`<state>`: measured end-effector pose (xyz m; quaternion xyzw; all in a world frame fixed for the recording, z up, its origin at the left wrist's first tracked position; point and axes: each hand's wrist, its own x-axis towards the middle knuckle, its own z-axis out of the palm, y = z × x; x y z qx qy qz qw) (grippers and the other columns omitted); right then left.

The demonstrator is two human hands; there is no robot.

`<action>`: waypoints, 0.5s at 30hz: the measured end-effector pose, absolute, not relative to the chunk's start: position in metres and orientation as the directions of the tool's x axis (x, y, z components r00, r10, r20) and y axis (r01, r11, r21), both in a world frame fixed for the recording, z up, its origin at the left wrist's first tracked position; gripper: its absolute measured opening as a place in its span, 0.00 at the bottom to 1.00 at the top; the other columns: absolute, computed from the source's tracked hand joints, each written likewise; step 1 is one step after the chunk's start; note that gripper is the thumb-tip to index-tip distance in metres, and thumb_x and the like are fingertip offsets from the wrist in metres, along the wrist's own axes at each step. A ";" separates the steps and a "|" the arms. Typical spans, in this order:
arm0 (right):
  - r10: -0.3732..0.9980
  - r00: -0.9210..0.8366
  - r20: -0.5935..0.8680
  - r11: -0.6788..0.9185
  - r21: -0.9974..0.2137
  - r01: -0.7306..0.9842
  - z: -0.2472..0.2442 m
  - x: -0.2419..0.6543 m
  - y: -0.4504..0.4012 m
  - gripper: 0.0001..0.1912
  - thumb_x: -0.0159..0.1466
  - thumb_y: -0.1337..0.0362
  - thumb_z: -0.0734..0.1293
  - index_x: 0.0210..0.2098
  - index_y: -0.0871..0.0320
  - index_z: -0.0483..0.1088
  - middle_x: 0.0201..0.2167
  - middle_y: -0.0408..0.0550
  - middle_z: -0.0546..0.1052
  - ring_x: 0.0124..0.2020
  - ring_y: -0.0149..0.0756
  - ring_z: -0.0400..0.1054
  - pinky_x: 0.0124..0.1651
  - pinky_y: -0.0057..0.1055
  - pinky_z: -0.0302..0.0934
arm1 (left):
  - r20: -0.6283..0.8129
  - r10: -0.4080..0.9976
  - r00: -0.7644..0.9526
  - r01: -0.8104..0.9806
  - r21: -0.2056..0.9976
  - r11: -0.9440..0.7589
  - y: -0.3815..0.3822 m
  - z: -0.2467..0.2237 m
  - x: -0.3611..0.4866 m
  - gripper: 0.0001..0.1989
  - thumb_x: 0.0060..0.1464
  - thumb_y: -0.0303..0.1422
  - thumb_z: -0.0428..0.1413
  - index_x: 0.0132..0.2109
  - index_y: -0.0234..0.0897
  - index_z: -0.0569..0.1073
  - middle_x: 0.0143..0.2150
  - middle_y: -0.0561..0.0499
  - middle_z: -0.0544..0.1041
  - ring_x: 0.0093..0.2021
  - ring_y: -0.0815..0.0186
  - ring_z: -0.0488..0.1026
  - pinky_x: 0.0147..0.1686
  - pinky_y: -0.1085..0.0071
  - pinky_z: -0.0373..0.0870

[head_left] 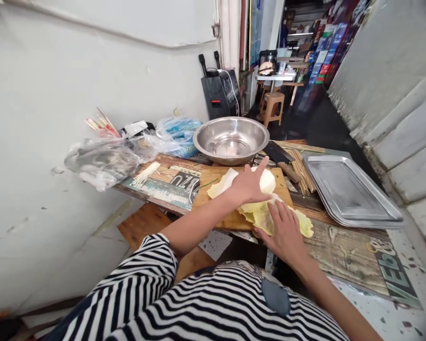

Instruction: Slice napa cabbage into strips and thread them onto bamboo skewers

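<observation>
Yellow-edged cabbage leaves [257, 214] with pale ribs lie across a wooden cutting board [218, 220]. Over the leaves on the board's far half reaches my left hand [250, 183], its thumb and fingers spread. A rounded white leaf base [268, 181] shows just beyond that thumb. My right hand [283, 232] rests at the near right edge of the board, fingers stretched out over a leaf and thumb apart. Part of the leaves is hidden under both hands. A steel basin [231, 142] stands directly behind the board.
Right of the board lie a knife [283, 160], wooden skewers [301, 173] and stacked metal trays [351, 189]. Enoki mushrooms [146, 174] lie to the left, near plastic bags [102, 158] by the wall. A brown stool [272, 108] stands farther back.
</observation>
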<state>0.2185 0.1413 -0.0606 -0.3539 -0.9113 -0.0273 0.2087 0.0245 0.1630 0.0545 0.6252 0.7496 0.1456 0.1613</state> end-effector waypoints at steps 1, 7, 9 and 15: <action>0.631 -0.671 0.389 0.754 -0.103 0.649 -0.063 0.220 0.143 0.39 0.68 0.42 0.62 0.69 0.62 0.61 0.69 0.68 0.62 0.71 0.59 0.55 0.69 0.56 0.52 | -0.052 0.987 -0.151 0.873 0.461 0.158 0.163 0.053 0.017 0.64 0.46 0.47 0.67 0.78 0.43 0.36 0.69 0.30 0.64 0.64 0.39 0.69 0.60 0.51 0.66; 0.644 -0.712 0.279 0.765 -0.222 0.605 -0.065 0.227 0.180 0.32 0.72 0.46 0.57 0.69 0.55 0.63 0.71 0.63 0.61 0.72 0.55 0.53 0.70 0.56 0.51 | 0.006 0.986 -0.168 0.533 0.842 0.086 0.167 0.026 -0.051 0.60 0.37 0.44 0.72 0.74 0.40 0.56 0.73 0.39 0.61 0.71 0.45 0.61 0.69 0.56 0.57; 0.671 -0.702 0.239 0.737 -0.323 0.594 -0.058 0.227 0.197 0.35 0.70 0.43 0.58 0.68 0.57 0.64 0.71 0.64 0.61 0.72 0.56 0.54 0.70 0.57 0.51 | -0.021 0.976 -0.218 0.306 0.948 0.089 0.165 0.011 -0.066 0.54 0.36 0.45 0.72 0.70 0.40 0.62 0.70 0.41 0.66 0.68 0.47 0.66 0.67 0.56 0.62; 0.715 -0.674 0.184 0.612 -0.631 0.477 -0.015 0.185 0.228 0.46 0.61 0.36 0.67 0.70 0.55 0.60 0.72 0.58 0.61 0.73 0.52 0.54 0.73 0.53 0.51 | -0.057 0.959 -0.276 -0.053 0.998 0.044 0.157 -0.012 -0.071 0.46 0.38 0.45 0.71 0.63 0.35 0.67 0.63 0.39 0.74 0.58 0.51 0.74 0.55 0.57 0.73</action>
